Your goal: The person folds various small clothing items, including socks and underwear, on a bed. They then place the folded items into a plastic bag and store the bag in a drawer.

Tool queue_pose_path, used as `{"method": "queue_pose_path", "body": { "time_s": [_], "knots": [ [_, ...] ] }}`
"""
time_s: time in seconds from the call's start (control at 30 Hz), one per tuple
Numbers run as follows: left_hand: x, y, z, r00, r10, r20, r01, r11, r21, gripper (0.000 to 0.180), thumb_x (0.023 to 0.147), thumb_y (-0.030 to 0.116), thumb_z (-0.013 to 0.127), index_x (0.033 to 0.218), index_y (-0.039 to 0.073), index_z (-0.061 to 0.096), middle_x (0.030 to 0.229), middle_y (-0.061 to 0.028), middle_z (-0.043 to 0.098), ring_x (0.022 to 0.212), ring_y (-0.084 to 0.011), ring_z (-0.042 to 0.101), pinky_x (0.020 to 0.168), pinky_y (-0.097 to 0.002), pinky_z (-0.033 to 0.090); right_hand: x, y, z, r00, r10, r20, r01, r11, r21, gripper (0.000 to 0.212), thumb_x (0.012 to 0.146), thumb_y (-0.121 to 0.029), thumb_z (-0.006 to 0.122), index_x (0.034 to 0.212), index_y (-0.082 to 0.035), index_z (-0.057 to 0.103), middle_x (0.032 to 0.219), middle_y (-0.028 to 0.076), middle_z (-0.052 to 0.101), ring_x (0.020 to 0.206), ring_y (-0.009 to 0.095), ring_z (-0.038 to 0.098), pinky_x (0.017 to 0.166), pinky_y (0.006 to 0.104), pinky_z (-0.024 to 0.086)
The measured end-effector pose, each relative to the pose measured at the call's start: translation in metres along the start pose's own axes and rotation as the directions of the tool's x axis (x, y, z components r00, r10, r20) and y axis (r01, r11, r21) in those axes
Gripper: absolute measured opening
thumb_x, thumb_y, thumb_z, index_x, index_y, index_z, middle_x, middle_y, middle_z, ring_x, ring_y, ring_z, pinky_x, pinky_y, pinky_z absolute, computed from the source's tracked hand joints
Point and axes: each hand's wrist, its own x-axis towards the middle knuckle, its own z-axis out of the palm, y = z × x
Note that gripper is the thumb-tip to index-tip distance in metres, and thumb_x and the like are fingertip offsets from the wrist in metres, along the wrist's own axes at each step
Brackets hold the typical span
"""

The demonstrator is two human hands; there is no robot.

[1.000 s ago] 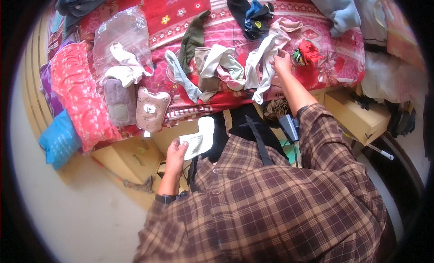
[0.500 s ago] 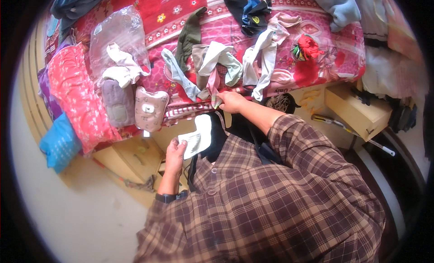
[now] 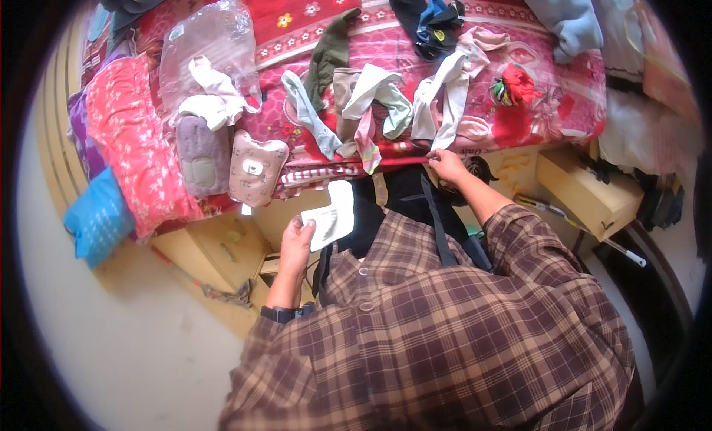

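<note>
My left hand (image 3: 297, 240) pinches a white sock (image 3: 331, 217), held up in front of my body, below the bed's edge. At the near edge of the red and pink bedspread (image 3: 512, 131), my right hand (image 3: 447, 168) has its fingers closed, just below the toe of a white sock (image 3: 439, 108). What those fingers hold is too small to make out. Left of that hand, a pink and green sock (image 3: 367, 140) hangs toward the edge beside a white and mint sock (image 3: 380, 97). A light grey-blue sock (image 3: 310, 116) and an olive sock (image 3: 331, 57) lie further left.
A lilac cushion (image 3: 202, 160), a pink bear-faced pad (image 3: 256, 170) and a clear plastic bag (image 3: 211, 49) lie on the left. Dark socks (image 3: 426, 23) and a red bundle (image 3: 517, 85) lie farther back. An open wooden drawer (image 3: 589, 183) juts out at right.
My right hand has left the pink and green sock and moved right along the bed's edge. The left hand still holds the white sock. The view has shifted slightly.
</note>
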Motion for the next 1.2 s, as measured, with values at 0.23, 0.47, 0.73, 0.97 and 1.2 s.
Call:
{"method": "queue_pose_path", "body": {
  "time_s": [0.23, 0.47, 0.73, 0.97, 1.2],
  "knots": [
    [0.004, -0.004, -0.002, 1.000, -0.017, -0.002, 0.017, 0.997, -0.074, 0.032, 0.086, 0.008, 0.046, 0.115, -0.003, 0.042, 0.110, -0.0079, 0.051, 0.100, -0.0153, 0.049, 0.088, -0.0281, 0.036, 0.000, 0.001, -0.002, 0.994, 0.101, -0.036, -0.095, 0.986, 0.139, 0.023, 0.072, -0.014, 0.058, 0.094, -0.005, 0.061, 0.085, 0.014, 0.062, 0.080, 0.023, 0.059, 0.074, 0.0315, 0.045],
    [0.007, -0.007, -0.005, 0.999, -0.044, -0.011, 0.043, 0.999, -0.010, 0.031, 0.085, 0.009, 0.047, 0.114, -0.002, 0.043, 0.107, -0.0066, 0.053, 0.097, -0.0141, 0.049, 0.086, -0.0266, 0.037, 0.013, 0.004, -0.017, 0.756, 0.349, -0.554, -0.249, 0.936, 0.249, 0.038, 0.067, -0.020, 0.064, 0.098, -0.002, 0.050, 0.088, 0.015, 0.060, 0.082, 0.028, 0.058, 0.075, 0.0359, 0.044],
    [0.005, 0.007, 0.004, 0.998, -0.053, -0.019, 0.055, 0.994, 0.096, 0.033, 0.085, 0.009, 0.047, 0.116, -0.002, 0.043, 0.108, -0.0060, 0.052, 0.098, -0.0137, 0.048, 0.087, -0.0270, 0.036, 0.038, -0.076, -0.016, 0.959, -0.112, -0.259, 0.232, 0.835, 0.499, 0.049, 0.069, -0.002, 0.055, 0.114, -0.007, 0.038, 0.088, 0.010, 0.053, 0.075, 0.019, 0.054, 0.066, 0.0306, 0.047],
    [0.008, 0.010, 0.004, 0.998, -0.054, -0.009, 0.055, 0.990, 0.132, 0.034, 0.084, 0.008, 0.047, 0.116, -0.002, 0.042, 0.109, -0.0064, 0.052, 0.097, -0.0137, 0.048, 0.085, -0.0267, 0.036, 0.025, -0.099, 0.005, 0.950, -0.312, -0.004, 0.309, 0.940, 0.145, 0.054, 0.072, -0.014, 0.058, 0.123, -0.008, 0.039, 0.091, 0.015, 0.060, 0.088, 0.027, 0.058, 0.078, 0.0325, 0.044],
    [0.009, 0.010, 0.003, 0.997, -0.083, -0.003, 0.082, 0.988, 0.130, 0.034, 0.084, 0.008, 0.047, 0.115, -0.003, 0.043, 0.107, -0.0067, 0.052, 0.096, -0.0134, 0.048, 0.084, -0.0262, 0.036, 0.035, -0.042, -0.025, 0.934, 0.103, -0.343, -0.052, 0.987, 0.154, 0.040, 0.072, -0.012, 0.053, 0.112, -0.010, 0.048, 0.088, 0.016, 0.061, 0.084, 0.028, 0.059, 0.075, 0.0357, 0.044]
  ]
}}
